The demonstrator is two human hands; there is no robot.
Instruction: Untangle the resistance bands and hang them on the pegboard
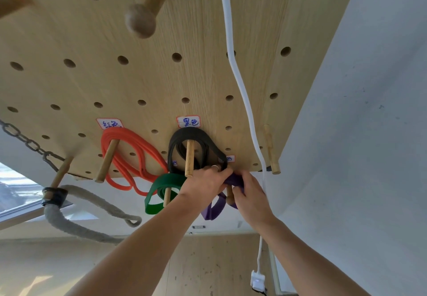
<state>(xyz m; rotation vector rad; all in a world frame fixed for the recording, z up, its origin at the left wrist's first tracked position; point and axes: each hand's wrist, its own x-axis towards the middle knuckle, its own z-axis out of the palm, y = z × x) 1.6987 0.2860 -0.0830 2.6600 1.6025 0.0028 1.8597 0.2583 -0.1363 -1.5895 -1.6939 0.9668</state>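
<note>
Fingers of both hands pinch the flat matte purple band [215, 208] at a wooden peg [229, 195] on the pegboard's [161, 80] lower edge: left hand [203, 186] (ring on one finger), right hand [250, 195]. Loops droop below. Green band [159, 191], black band [196, 147], thin orange band [129, 154] hang on neighbouring dowels.

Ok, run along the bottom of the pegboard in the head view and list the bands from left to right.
red band → green band → black band → purple band, which both hands are holding at its peg.
</note>
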